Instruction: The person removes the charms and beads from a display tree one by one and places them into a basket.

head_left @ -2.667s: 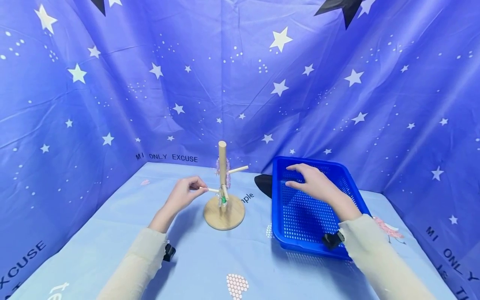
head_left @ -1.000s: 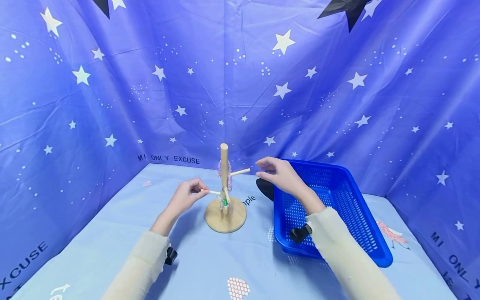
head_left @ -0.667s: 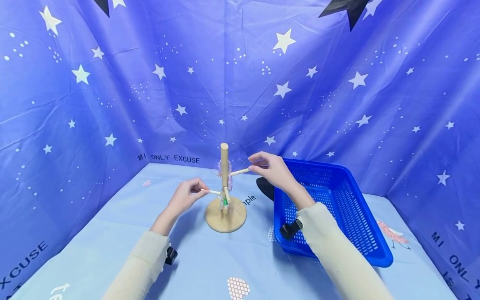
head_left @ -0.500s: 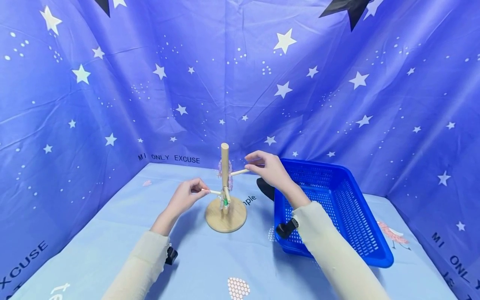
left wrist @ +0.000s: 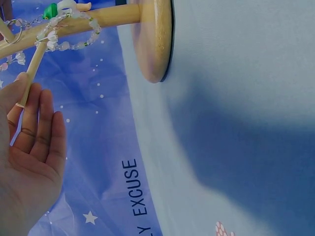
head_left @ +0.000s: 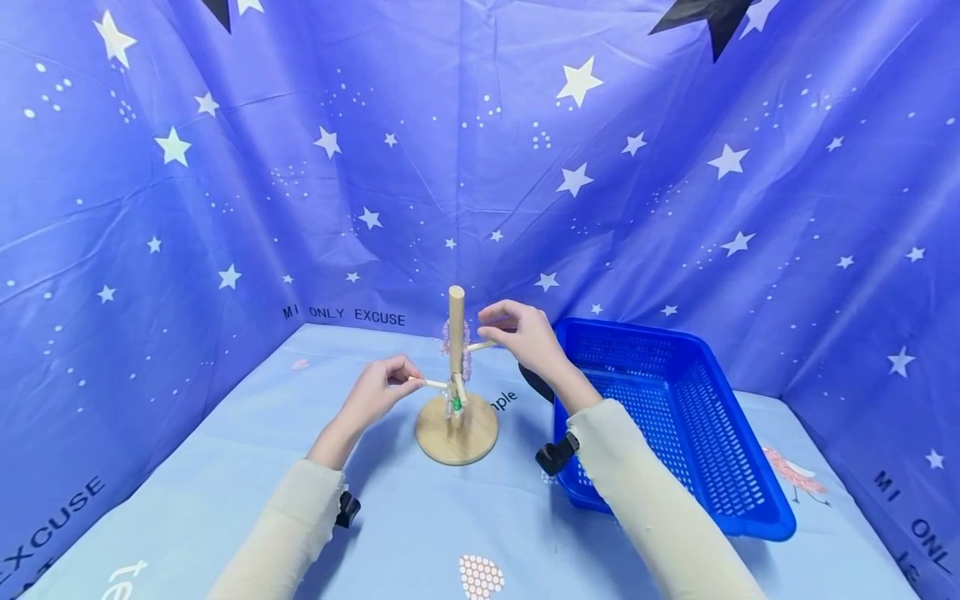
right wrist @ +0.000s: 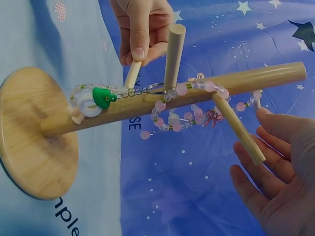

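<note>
My left hand [head_left: 375, 390] pinches the end of a thin left peg [left wrist: 33, 69] on a wooden stand [head_left: 457, 333] with a round base. A clear and pink beaded bracelet [left wrist: 93, 27] hangs at that peg. My right hand [right wrist: 275, 182] is at the stand's right side, behind the right peg [right wrist: 238, 130], its fingers apart. Its thumb tip is right at the end of a back peg [right wrist: 258, 102], where pink beads of a bracelet [right wrist: 197, 117] show. A keychain [right wrist: 102, 98] with a green charm and a white ring hangs from the front peg [right wrist: 174, 54].
A blue perforated basket [head_left: 750, 500] stands to the right of the stand, under my right forearm. The light blue printed tablecloth [head_left: 405, 533] covers the table. A blue star-patterned curtain [head_left: 300, 192] closes off the back and sides.
My right hand has moved left from over the basket to the stand, and its fingertips have passed the end of the right peg. My left hand has kept its pinch on the left peg.
</note>
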Demonstrator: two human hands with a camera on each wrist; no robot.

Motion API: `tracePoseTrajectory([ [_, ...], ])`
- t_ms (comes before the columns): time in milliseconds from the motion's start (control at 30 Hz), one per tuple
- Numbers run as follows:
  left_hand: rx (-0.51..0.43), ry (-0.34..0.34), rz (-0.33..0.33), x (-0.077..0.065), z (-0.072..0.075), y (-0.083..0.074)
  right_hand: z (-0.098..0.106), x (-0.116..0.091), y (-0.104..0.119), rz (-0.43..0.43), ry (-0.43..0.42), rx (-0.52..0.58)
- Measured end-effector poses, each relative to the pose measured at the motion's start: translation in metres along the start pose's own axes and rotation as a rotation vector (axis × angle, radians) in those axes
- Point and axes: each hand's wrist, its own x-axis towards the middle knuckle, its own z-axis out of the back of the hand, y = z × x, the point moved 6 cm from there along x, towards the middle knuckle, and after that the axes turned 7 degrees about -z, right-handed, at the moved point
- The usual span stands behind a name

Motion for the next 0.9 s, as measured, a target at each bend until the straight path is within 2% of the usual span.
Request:
tracePoseTrajectory([
  [400,-0.021,0.006,0.011,0.000,-0.001,-0.001,-0.011,0.007,0.007,0.019,0.032,0.061],
  [900,-0.008,0.005,0.027,0.000,0.000,0.002,-0.018,0.013,0.009,0.011,0.010,0.067],
])
